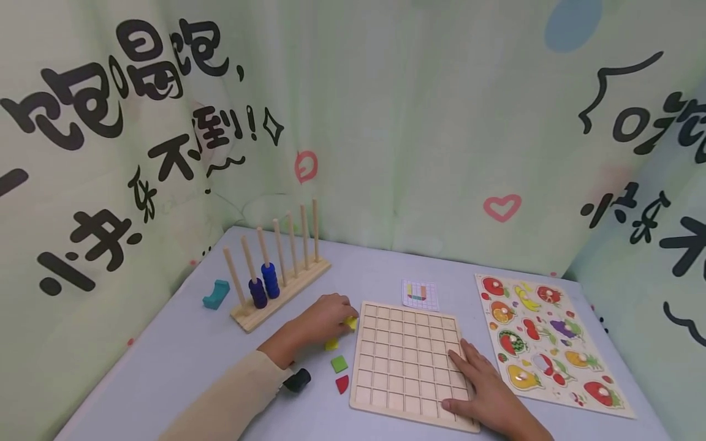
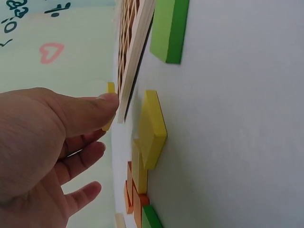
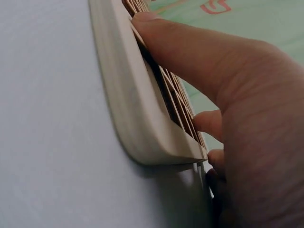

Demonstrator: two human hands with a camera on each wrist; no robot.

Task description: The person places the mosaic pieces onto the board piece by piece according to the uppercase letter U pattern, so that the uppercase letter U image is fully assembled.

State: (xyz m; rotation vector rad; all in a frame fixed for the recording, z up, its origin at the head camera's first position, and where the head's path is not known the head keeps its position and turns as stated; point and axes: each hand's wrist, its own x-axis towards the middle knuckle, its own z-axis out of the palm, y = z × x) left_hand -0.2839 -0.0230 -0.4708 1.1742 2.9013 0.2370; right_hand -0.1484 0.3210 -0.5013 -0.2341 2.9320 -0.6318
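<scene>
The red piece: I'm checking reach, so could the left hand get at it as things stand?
Probably yes: the red piece lies uncovered beside the grid board, near the left hand, though that hand already pinches a yellow piece.

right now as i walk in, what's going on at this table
A person pinches a yellow piece in their left hand, by the left edge of a wooden grid board. Their right hand rests on the board's right side. Another yellow piece, a green piece and a red piece lie left of the board, and a small pattern card lies just beyond it.
</scene>
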